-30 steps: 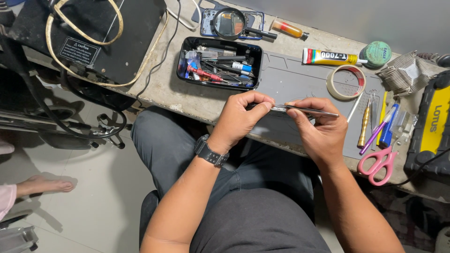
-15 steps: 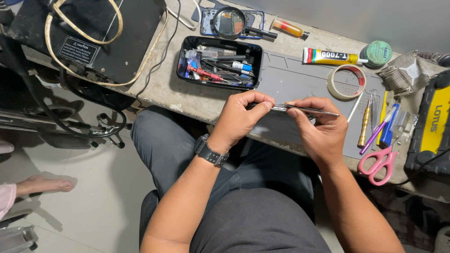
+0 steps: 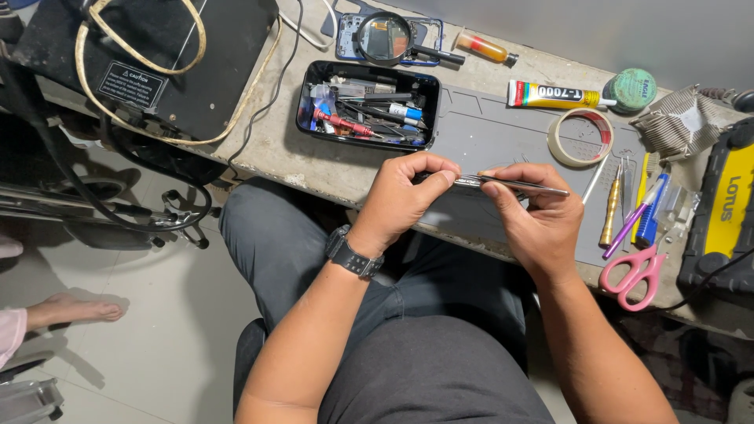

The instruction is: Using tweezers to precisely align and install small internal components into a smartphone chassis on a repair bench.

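Black case [image 3: 157,63]: far left on the worktop [image 3: 314,161], a tan cord looped over it.
Tool tray [image 3: 367,104]: dark, filled with small tools, behind the left hand.
Left hand [image 3: 404,200]: grip pinched on the left end of the thin flat device [image 3: 514,184].
Thin flat device: held edge-on, just above the grey mat [image 3: 503,133].
Right hand [image 3: 534,216]: grip pressed on the device from below and above.
Pink scissors [image 3: 635,271]: right, near the worktop edge.
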